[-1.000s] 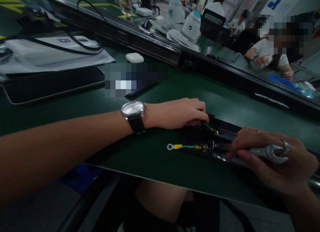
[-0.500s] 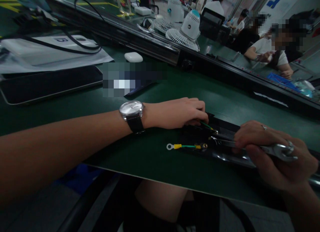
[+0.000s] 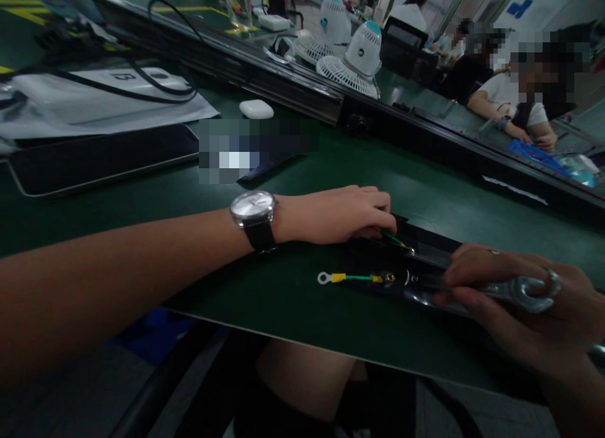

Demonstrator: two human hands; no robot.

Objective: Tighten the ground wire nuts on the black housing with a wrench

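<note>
A wrench (image 3: 494, 289) is gripped in my right hand (image 3: 524, 299), its open jaw sticking out past the thumb. The blurred far end of the wrench lies just right of the bolts on a long black strip (image 3: 430, 239). My left hand (image 3: 352, 214), with a watch on the wrist, is curled over the strip's left end. From under its fingertips a green-and-yellow wire (image 3: 394, 239) runs to one bolt; its other end is hidden. A second wire (image 3: 359, 278), with a ring terminal, stretches left from the nearer bolt.
A dark tablet-like slab (image 3: 108, 161), a white bag (image 3: 113, 101) and a small white case (image 3: 256, 109) lie to the left. A long black rail (image 3: 463, 135) crosses behind. Two white fans (image 3: 363, 50) stand beyond it, and people sit at the far right.
The wrench's far end has come away from the upper bolt, down and slightly right, as my right hand tilted. My left hand keeps its place on the wire.
</note>
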